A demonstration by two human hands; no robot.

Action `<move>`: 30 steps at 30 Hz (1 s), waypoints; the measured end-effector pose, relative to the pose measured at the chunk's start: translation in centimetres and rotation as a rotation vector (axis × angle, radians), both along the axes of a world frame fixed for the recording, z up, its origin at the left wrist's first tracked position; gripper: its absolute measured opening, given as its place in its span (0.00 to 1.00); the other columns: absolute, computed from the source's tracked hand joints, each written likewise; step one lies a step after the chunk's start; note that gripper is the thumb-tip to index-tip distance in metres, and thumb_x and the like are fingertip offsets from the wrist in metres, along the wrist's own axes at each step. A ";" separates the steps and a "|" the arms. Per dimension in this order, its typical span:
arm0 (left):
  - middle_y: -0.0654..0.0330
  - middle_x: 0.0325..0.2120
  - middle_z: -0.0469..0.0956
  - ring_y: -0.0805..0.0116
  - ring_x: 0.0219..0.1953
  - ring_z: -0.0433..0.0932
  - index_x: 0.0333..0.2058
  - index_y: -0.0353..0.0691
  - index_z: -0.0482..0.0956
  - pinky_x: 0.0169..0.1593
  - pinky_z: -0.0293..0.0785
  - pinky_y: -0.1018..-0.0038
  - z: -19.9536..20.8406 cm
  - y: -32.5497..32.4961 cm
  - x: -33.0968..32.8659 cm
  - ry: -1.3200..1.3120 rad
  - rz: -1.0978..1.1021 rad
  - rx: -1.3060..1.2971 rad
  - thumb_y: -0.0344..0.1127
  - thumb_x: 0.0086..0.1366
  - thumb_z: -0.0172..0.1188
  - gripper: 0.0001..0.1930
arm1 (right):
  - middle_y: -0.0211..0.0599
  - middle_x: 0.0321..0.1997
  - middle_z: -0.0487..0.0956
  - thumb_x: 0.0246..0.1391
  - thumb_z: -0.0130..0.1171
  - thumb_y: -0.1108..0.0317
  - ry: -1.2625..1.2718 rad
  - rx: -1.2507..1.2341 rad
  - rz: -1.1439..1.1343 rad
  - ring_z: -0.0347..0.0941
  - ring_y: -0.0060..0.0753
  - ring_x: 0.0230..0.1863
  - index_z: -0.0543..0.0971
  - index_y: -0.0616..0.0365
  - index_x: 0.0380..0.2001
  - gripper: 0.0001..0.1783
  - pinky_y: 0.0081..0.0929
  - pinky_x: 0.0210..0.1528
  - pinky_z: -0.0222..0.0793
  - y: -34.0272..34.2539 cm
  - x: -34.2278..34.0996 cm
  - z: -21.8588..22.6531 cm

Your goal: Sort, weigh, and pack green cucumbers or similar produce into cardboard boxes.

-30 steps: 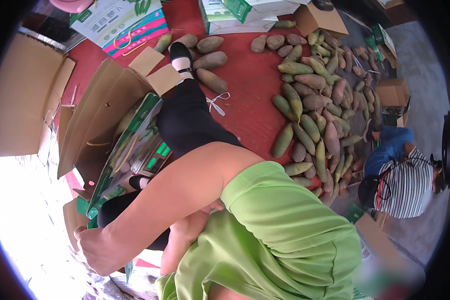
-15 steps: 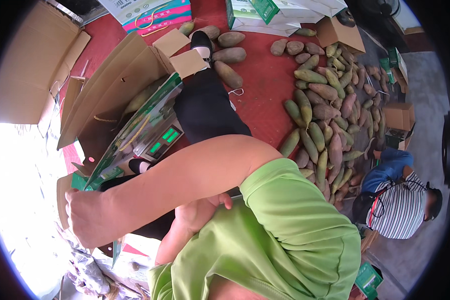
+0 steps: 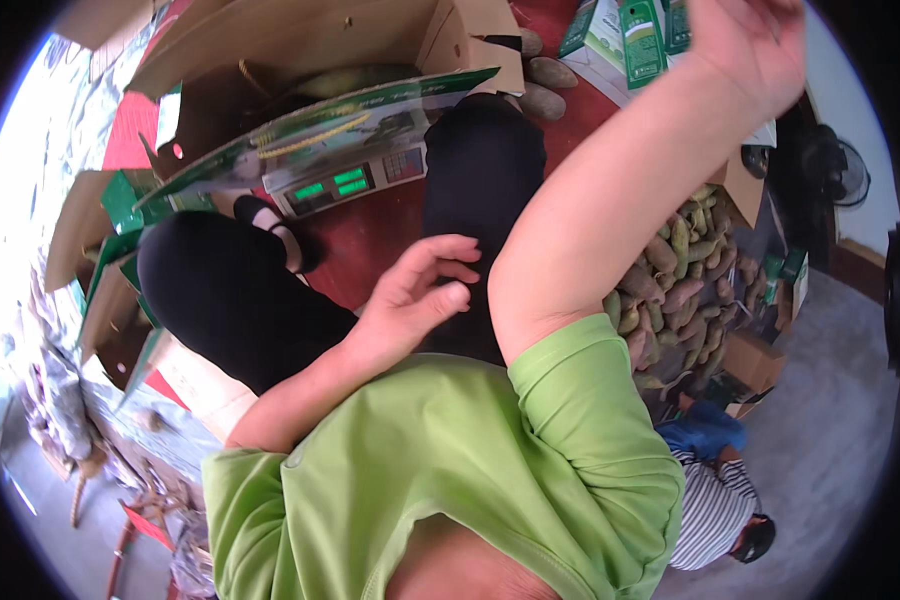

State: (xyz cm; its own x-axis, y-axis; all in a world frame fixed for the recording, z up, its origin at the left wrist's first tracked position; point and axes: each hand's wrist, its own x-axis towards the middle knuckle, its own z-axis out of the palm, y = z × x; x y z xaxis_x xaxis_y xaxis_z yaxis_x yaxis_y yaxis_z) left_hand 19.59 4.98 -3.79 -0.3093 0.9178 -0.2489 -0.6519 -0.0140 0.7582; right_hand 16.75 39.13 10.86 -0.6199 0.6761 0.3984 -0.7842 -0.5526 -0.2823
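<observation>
My left hand (image 3: 420, 288) hovers over my lap by my thigh, its fingers loosely bent and apart with nothing in them. My right arm stretches to the upper right, where my right hand (image 3: 752, 48) is blurred and partly cut off by the top edge. It is close to a green packet (image 3: 642, 45) and a white and green package (image 3: 600, 40); whether it touches or holds anything does not show. An open cardboard carton (image 3: 195, 85) stands on a digital scale (image 3: 350, 186) in front of my knees. Long greenish root vegetables (image 3: 355, 78) lie in the carton.
A large pile of green and reddish-brown root vegetables (image 3: 685, 275) lies at the right. Open green cartons (image 3: 120, 325) stand beside my left knee. A co-worker in a striped shirt (image 3: 710, 510) is at the lower right. A fan (image 3: 838, 170) stands at the far right.
My right arm has swung from the far left, by the green carton, to the upper right. My left hand has come up from against my shirt. The view has turned and shifted.
</observation>
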 end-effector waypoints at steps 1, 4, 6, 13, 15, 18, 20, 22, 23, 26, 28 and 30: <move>0.59 0.52 0.65 0.70 0.52 0.67 0.59 0.41 0.61 0.50 0.71 0.71 -0.3 0.1 0.5 0.037 -0.047 0.027 0.32 0.64 0.58 0.26 | 0.30 0.27 0.77 0.56 0.54 0.68 -0.013 -0.093 -0.017 0.72 0.25 0.26 0.74 0.58 0.31 0.05 0.23 0.32 0.68 0.6 0.5 0.0; 0.57 0.61 0.56 0.64 0.61 0.60 0.66 0.42 0.47 0.59 0.65 0.66 0.7 0.7 1.1 0.016 -0.194 0.096 0.34 0.61 0.61 0.39 | 0.17 0.20 0.77 0.51 0.55 0.66 -0.047 -0.362 -0.102 0.71 0.20 0.17 0.72 0.53 0.17 0.10 0.23 0.26 0.68 0.8 1.7 0.2; 0.57 0.62 0.55 0.63 0.64 0.57 0.66 0.42 0.44 0.62 0.61 0.65 0.7 1.3 1.8 -0.033 -0.189 0.098 0.35 0.61 0.62 0.42 | 0.20 0.21 0.77 0.51 0.56 0.67 0.010 -0.395 -0.107 0.71 0.20 0.19 0.73 0.55 0.20 0.09 0.20 0.26 0.66 0.0 1.5 -0.5; 0.56 0.62 0.56 0.67 0.64 0.55 0.66 0.39 0.44 0.65 0.54 0.68 0.8 2.5 2.2 -0.127 -0.103 0.154 0.46 0.66 0.56 0.39 | 0.24 0.23 0.78 0.53 0.57 0.68 0.086 -0.347 -0.080 0.71 0.20 0.21 0.75 0.57 0.25 0.06 0.17 0.26 0.65 -4.2 -0.7 -1.9; 0.56 0.61 0.59 0.68 0.63 0.57 0.65 0.38 0.47 0.64 0.55 0.68 1.0 3.0 1.9 -0.078 -0.101 0.140 0.47 0.67 0.53 0.36 | 0.25 0.24 0.78 0.53 0.56 0.68 0.094 -0.303 -0.091 0.71 0.21 0.22 0.75 0.57 0.26 0.05 0.17 0.27 0.65 -5.1 -0.7 -2.0; 0.57 0.54 0.68 0.70 0.57 0.65 0.61 0.33 0.56 0.61 0.59 0.71 1.6 3.7 1.3 0.033 0.048 0.114 0.46 0.69 0.49 0.29 | 0.25 0.24 0.77 0.54 0.56 0.68 0.105 -0.223 -0.139 0.71 0.21 0.23 0.75 0.58 0.28 0.05 0.17 0.27 0.65 -5.9 -0.2 -1.7; 0.57 0.54 0.68 0.70 0.57 0.65 0.61 0.33 0.57 0.60 0.59 0.72 1.7 3.6 0.9 0.119 0.095 0.083 0.48 0.70 0.47 0.29 | 0.26 0.25 0.77 0.54 0.56 0.68 0.103 -0.166 -0.191 0.71 0.21 0.23 0.75 0.58 0.29 0.05 0.18 0.27 0.65 -6.0 0.7 -1.6; 0.58 0.54 0.68 0.70 0.56 0.65 0.60 0.32 0.60 0.60 0.59 0.72 1.8 3.7 -0.2 0.261 0.120 0.054 0.48 0.70 0.45 0.28 | 0.27 0.25 0.77 0.54 0.56 0.68 0.098 -0.110 -0.243 0.71 0.22 0.24 0.75 0.58 0.30 0.05 0.18 0.28 0.66 -6.1 1.4 -1.7; 0.57 0.54 0.69 0.70 0.56 0.65 0.59 0.31 0.61 0.60 0.58 0.73 1.6 4.1 -0.7 0.263 0.143 0.076 0.50 0.71 0.42 0.28 | 0.27 0.25 0.77 0.55 0.56 0.68 0.095 -0.083 -0.269 0.71 0.22 0.24 0.75 0.58 0.30 0.05 0.18 0.28 0.66 -6.1 1.6 -1.7; 0.54 0.53 0.70 0.67 0.53 0.69 0.58 0.28 0.62 0.57 0.62 0.73 2.6 5.2 -2.2 0.359 0.187 0.027 0.59 0.69 0.37 0.36 | 0.28 0.26 0.77 0.55 0.56 0.69 0.086 -0.017 -0.327 0.71 0.22 0.25 0.75 0.58 0.32 0.05 0.19 0.29 0.66 -6.3 2.0 -1.8; 0.52 0.50 0.71 0.65 0.52 0.71 0.57 0.26 0.61 0.56 0.63 0.72 2.6 5.4 -2.1 0.413 0.195 0.026 0.64 0.67 0.35 0.41 | 0.29 0.26 0.77 0.55 0.56 0.69 0.081 0.019 -0.353 0.71 0.23 0.26 0.75 0.59 0.33 0.05 0.19 0.29 0.66 -6.3 2.0 -1.9; 0.53 0.51 0.69 0.64 0.52 0.70 0.58 0.27 0.59 0.56 0.63 0.70 2.0 3.9 -1.1 0.653 0.164 -0.120 0.69 0.63 0.40 0.45 | 0.29 0.27 0.77 0.56 0.55 0.69 0.076 0.048 -0.360 0.71 0.23 0.26 0.75 0.59 0.34 0.05 0.19 0.29 0.66 -6.6 1.5 -2.0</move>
